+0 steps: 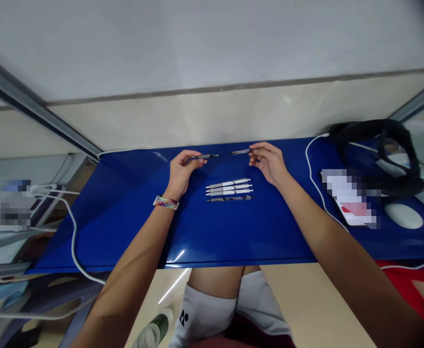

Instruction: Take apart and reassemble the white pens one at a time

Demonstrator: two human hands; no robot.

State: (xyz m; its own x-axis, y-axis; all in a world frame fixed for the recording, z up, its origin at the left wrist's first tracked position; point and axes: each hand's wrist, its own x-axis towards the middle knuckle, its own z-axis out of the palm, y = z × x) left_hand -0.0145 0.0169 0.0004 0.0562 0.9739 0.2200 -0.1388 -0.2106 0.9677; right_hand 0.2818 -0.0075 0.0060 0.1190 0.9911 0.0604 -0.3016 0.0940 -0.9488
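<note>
Over the back of the blue table (132,212), my left hand (183,171) pinches a dark grey pen (207,156), its tip pointing right. Across from it, my right hand (270,163) holds another dark pen (241,152) by one end, pointing left. A small gap separates the two pens. Below and between my hands, several white and grey pens (229,186) lie side by side. Just in front of them lies a dark grey pen (230,198), parallel to the row.
On the right are a black headset-like strap (407,154), a partly blurred phone-like item (355,215), a white mouse (403,216) and a white cable (315,186). Another cable (74,241) crosses the left edge. A bottle (155,331) stands below the table.
</note>
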